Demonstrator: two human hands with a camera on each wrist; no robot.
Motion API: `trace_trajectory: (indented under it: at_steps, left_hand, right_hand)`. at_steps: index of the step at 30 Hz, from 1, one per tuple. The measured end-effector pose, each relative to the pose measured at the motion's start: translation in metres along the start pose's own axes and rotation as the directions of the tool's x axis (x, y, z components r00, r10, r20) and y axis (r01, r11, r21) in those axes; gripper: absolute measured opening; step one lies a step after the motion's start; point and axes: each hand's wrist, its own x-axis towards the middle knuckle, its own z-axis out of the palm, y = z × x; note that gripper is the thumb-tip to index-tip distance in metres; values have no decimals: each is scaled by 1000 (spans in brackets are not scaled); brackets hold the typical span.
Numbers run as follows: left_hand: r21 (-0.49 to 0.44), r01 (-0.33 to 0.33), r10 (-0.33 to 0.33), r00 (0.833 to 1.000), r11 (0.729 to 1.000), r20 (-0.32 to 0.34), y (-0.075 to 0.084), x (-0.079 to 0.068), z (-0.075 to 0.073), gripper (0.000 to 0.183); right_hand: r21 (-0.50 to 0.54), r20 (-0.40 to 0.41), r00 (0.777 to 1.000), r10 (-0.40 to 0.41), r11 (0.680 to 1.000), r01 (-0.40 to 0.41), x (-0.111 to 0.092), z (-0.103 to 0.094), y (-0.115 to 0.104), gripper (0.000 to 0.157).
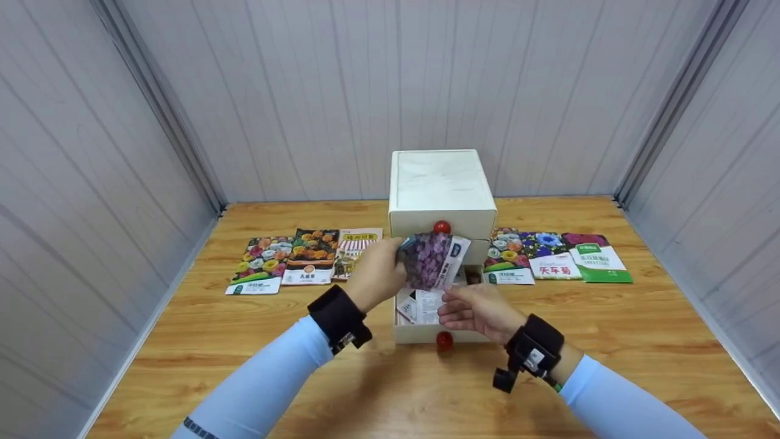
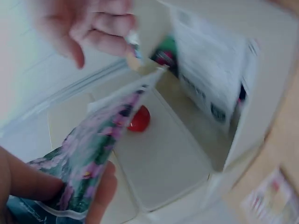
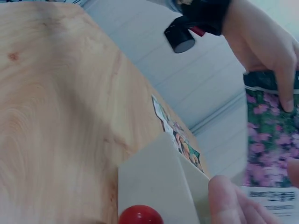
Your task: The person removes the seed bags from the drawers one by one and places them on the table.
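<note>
My left hand [image 1: 379,275] pinches a seed packet [image 1: 428,261] with purple-pink flowers by its dark end, thumb on one face and fingers behind. The packet is held over a pulled-out lower drawer [image 1: 417,333] and tilts with its white end toward the right hand. My right hand [image 1: 487,310] hovers over the drawer's right side, fingers loosely bent. In the left wrist view the right hand [image 2: 100,30] is apart from the packet and holds nothing. Inside the drawer lie white-backed packets [image 2: 205,60], partly hidden by the held one.
The small white drawer cabinet [image 1: 442,180] stands against the back wall, with a red round knob [image 1: 442,227] on its upper drawer and another red knob [image 1: 445,340] on the open one. Flower seed packets lie in a row left [image 1: 309,256] and right [image 1: 551,256] of it.
</note>
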Motion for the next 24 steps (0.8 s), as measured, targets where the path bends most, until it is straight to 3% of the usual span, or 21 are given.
trace_trajectory:
  at_steps: [5, 9, 11, 14, 17, 19, 22, 24]
  left_hand:
    - [-180, 59, -64, 998, 982, -20, -6, -1, 0, 32]
    - [-344, 62, -80, 996, 937, -40, -10, -3, 6, 15]
    - [-449, 80, -110, 993, 890, -40, -12, -4, 12, 14]
    - [-600, 137, -177, 984, 788, -8, -13, -6, 20, 16]
    - [-704, 222, -252, 966, 674, 64, -14, -9, 26, 17]
    - [-738, 275, -282, 952, 617, 119, -15, -11, 29, 15]
    - [-755, 329, -284, 939, 568, 196, -20, -12, 33, 20]
    - [-756, 356, -272, 932, 549, 241, -22, -14, 34, 26]
  right_hand:
    - [19, -8, 1000, 0, 1000, 0, -2, 3, 8, 32]
    - [111, -8, 999, -42, 993, 42, -2, 6, 10, 27]
    - [155, -25, 996, -87, 984, 89, -2, 7, 9, 23]
    - [191, -81, 984, -162, 966, 174, -2, 10, 6, 20]
    - [211, -166, 961, -222, 944, 255, -2, 12, 1, 15]
    - [213, -222, 942, -252, 930, 298, -3, 12, -1, 19]
    - [197, -284, 915, -287, 916, 348, -4, 11, -3, 37]
    - [173, -304, 904, -302, 915, 364, -5, 10, -4, 42]
